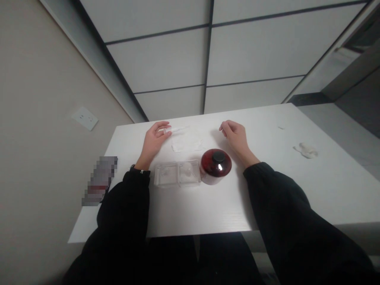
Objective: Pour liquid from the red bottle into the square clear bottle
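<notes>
My left hand [154, 139] lies half-curled, its fingertips [166, 132] at a slender clear plastic piece [178, 129] beside a white tissue [187, 143]; I cannot tell if they grip it. My right hand [234, 136] curls loosely, holding nothing. Nearer me, a clear two-compartment box [177, 174] holding pale pieces [186, 169] sits just beside a dark red jar [215, 164] with a black knob, on the white table [225, 209]; a crumpled white cloth [305, 150] lies well off to my right.

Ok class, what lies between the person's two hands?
In the head view, a white sheet of tissue lies between the left hand and the right hand, with a thin clear strip at the left fingertips.
</notes>
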Demonstrator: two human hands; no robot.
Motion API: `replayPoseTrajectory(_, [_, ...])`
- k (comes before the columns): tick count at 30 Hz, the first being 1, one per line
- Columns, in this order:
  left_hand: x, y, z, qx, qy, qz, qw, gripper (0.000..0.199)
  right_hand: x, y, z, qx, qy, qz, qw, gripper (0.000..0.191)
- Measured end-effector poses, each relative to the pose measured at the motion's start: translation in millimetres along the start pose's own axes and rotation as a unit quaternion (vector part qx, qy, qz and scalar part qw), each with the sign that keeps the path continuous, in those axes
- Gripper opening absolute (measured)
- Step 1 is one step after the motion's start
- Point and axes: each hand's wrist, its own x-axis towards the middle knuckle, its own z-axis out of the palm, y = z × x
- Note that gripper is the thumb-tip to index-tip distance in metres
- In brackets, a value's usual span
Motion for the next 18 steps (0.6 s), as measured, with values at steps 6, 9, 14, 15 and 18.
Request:
replayPoseTrajectory(6, [-2,-12,7.9,0.015,-0.028,-0.018,0.999,0.034,1,2,1,-0.002,-0.006,-0.001,1.000,0.040])
replayPoseTrajectory(9, [-3,-16,9.6,0.021,-0.037,-0.024,0.999,0.036,1,3,1,-0.002,-0.008,-0.003,1.000,0.040])
replayPoseTrajectory(14, [-2,-20,12.0,0.025,-0.045,-0.023,0.998,0.038,0,2,0,-0.003,-0.011,-0.002,1.000,0.038])
replayPoseTrajectory(15, [-1,-21,12.1,0.027,-0.043,-0.023,0.998,0.038,0,2,0,-0.003,-0.011,-0.002,1.000,0.037])
replayPoseTrajectory(18, [0,-24,11.6,0.033,-0.037,-0.025,0.998,0.036,0,1,0,-0.005,-0.010,-0.001,1.000,0.034])
